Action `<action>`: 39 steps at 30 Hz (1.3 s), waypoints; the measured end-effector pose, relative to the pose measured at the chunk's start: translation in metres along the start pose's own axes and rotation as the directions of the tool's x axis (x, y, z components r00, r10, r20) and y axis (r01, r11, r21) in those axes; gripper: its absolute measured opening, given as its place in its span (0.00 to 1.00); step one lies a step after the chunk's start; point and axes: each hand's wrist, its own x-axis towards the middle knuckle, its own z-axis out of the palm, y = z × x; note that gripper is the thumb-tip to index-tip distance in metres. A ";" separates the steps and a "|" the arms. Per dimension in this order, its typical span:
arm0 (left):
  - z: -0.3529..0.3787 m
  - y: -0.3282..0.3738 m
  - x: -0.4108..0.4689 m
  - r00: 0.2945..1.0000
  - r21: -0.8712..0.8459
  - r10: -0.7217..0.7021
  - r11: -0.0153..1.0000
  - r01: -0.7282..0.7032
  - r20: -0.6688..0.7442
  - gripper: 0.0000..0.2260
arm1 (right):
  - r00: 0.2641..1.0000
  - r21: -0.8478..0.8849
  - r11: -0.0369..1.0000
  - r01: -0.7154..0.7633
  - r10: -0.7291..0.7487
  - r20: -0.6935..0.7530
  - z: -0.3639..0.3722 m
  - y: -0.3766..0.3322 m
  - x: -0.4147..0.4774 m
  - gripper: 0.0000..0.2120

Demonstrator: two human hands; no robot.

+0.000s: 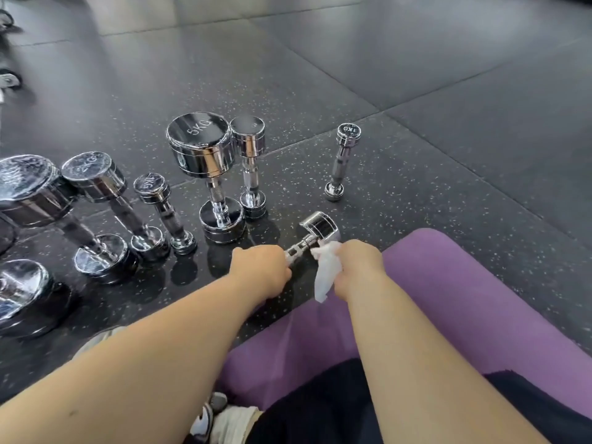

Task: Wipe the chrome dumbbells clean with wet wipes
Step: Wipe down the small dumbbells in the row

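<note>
A small chrome dumbbell [315,232] lies tilted low over the dark floor, its far head up and to the right. My left hand [261,270] grips its near end, which the fist hides. My right hand [358,267] pinches a crumpled white wet wipe [325,270] against the handle just below the far head. Several other chrome dumbbells stand upright on the floor: a 5KG one [205,168], a slimmer one [250,161] beside it and a 1KG one [341,158] further right.
More upright dumbbells [99,213] crowd the left side, some partly cut off by the frame edge. A purple mat [464,302] lies under my legs at the right. My shoe [221,418] shows at the bottom. Black speckled rubber floor [416,91] extends beyond.
</note>
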 end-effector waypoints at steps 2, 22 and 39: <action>-0.002 -0.003 0.006 0.997 -0.044 -0.055 0.997 0.057 0.052 0.13 | 1.000 0.166 0.986 -0.003 0.002 0.007 0.003 -0.005 -0.003 0.10; -0.008 -0.009 0.030 0.991 -0.438 -0.111 0.896 0.067 -0.077 0.10 | 0.890 -0.006 0.918 0.397 -0.387 -0.242 0.016 0.004 0.059 0.15; -0.023 0.005 0.011 0.933 0.113 0.211 0.961 -0.253 0.291 0.11 | 0.933 0.189 0.920 0.343 -0.311 -0.180 0.030 0.010 0.077 0.04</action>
